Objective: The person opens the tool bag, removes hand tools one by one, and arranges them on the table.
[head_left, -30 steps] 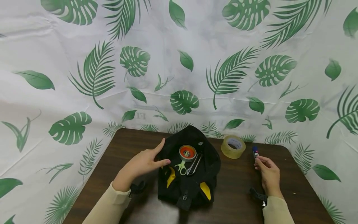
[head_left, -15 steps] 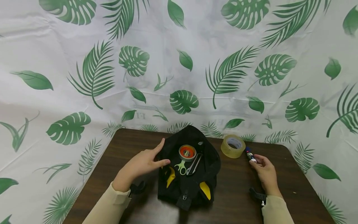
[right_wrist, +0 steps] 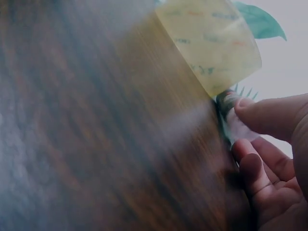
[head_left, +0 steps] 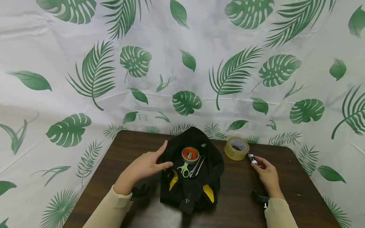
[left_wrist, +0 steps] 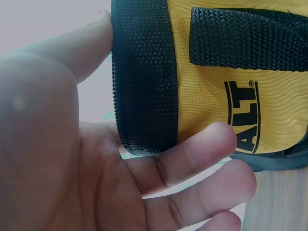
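Note:
A black and yellow bag (head_left: 188, 190) stands open on the table. Inside it show an orange-centred tape roll (head_left: 190, 154), green-handled scissors (head_left: 185, 170) and a grey cutter-like tool (head_left: 197, 166). My left hand (head_left: 142, 169) holds the bag's left rim between thumb and extended fingers; the left wrist view shows the fingers (left_wrist: 192, 154) along the yellow fabric (left_wrist: 207, 106). On the right, my right hand (head_left: 268, 174) pinches a small blue-capped tube (head_left: 252, 158) by its white end. The tube's capped end is at the clear tape roll (head_left: 236, 154), seen also in the right wrist view.
The dark wooden table (head_left: 137, 142) ends at a leaf-printed white sheet (head_left: 159, 107) behind and at both sides. A tiny pale speck (head_left: 298, 195) lies on the table at the right.
My right hand has moved left with the tube, which now tilts and reaches the clear tape roll. The left hand and the bag have stayed in place.

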Demonstrator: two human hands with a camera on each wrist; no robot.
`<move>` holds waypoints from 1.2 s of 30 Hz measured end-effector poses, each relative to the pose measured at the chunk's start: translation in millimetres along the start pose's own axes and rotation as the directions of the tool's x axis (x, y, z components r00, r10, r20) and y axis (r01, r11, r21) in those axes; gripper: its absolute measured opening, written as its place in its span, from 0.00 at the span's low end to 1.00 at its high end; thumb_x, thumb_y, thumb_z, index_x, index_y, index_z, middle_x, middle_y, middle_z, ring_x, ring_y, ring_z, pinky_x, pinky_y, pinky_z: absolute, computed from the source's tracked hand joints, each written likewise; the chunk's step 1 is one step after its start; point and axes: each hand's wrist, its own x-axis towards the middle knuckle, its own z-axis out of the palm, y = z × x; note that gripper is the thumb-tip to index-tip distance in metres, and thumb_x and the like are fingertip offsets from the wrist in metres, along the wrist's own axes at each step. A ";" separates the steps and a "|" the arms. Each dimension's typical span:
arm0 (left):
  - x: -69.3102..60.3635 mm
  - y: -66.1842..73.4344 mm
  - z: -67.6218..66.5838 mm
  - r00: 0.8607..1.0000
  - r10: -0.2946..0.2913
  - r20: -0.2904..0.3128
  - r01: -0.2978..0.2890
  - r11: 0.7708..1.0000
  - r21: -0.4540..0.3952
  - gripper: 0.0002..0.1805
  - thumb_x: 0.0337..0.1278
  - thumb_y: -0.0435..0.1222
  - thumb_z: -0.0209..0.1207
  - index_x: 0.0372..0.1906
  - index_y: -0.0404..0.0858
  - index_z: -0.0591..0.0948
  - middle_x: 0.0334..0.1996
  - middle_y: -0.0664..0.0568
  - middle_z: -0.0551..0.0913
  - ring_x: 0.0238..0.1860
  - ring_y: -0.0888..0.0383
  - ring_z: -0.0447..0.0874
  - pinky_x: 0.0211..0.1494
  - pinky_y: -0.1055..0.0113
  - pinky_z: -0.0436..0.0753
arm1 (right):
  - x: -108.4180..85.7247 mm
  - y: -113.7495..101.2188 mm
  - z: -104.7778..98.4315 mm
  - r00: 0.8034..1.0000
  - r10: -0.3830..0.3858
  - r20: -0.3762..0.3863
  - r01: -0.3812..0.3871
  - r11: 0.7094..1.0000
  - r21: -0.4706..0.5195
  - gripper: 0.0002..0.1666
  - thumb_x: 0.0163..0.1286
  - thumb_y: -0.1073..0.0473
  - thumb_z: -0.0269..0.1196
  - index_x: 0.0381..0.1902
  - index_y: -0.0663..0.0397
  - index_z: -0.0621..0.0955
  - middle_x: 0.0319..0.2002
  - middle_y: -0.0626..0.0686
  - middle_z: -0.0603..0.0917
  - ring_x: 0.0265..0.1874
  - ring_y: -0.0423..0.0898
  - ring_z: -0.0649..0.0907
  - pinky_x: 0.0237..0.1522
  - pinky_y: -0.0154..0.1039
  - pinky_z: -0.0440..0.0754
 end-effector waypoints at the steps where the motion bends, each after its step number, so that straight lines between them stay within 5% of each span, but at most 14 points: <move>1: -0.3 0.6 -0.2 1.000 -0.001 -0.001 0.001 1.000 0.001 0.57 0.69 0.74 0.57 0.91 0.60 0.44 0.64 0.47 0.89 0.68 0.43 0.86 0.73 0.40 0.81 | 0.7 1.7 0.5 1.000 -0.011 0.000 0.011 1.000 -0.010 0.28 0.78 0.52 0.72 0.70 0.56 0.84 0.57 0.64 0.88 0.36 0.29 0.80 0.35 0.26 0.79; 10: -0.7 0.7 0.3 1.000 -0.003 0.000 0.003 1.000 -0.002 0.56 0.69 0.74 0.57 0.91 0.61 0.44 0.59 0.49 0.92 0.66 0.44 0.88 0.72 0.40 0.82 | 1.3 6.2 0.3 1.000 -0.026 0.005 0.026 0.999 -0.021 0.28 0.78 0.50 0.71 0.70 0.57 0.84 0.60 0.65 0.88 0.37 0.26 0.80 0.37 0.24 0.78; 19: 0.0 -0.1 0.3 1.000 0.008 -0.001 -0.008 1.000 0.000 0.57 0.69 0.74 0.57 0.91 0.60 0.44 0.75 0.42 0.80 0.69 0.43 0.85 0.73 0.40 0.81 | 0.1 2.7 0.5 0.999 0.000 -0.038 0.001 0.999 0.047 0.26 0.78 0.48 0.72 0.67 0.55 0.86 0.61 0.62 0.88 0.39 0.29 0.80 0.39 0.23 0.79; 28: 0.1 -2.2 1.0 1.000 0.012 0.009 -0.012 1.000 -0.003 0.57 0.69 0.74 0.56 0.91 0.62 0.42 0.75 0.43 0.80 0.70 0.44 0.85 0.75 0.40 0.80 | -2.9 1.9 6.0 0.978 -0.018 -0.209 0.054 0.984 0.168 0.16 0.77 0.59 0.72 0.57 0.59 0.89 0.41 0.35 0.86 0.40 0.31 0.80 0.42 0.21 0.76; 36: -0.5 -1.0 -0.3 1.000 0.009 0.008 -0.009 1.000 0.002 0.57 0.69 0.75 0.56 0.91 0.62 0.42 0.75 0.42 0.79 0.70 0.43 0.85 0.75 0.40 0.80 | -1.7 -22.3 7.8 0.937 -0.172 -0.305 0.202 0.977 0.069 0.13 0.74 0.65 0.73 0.54 0.61 0.89 0.46 0.53 0.86 0.41 0.31 0.80 0.46 0.19 0.74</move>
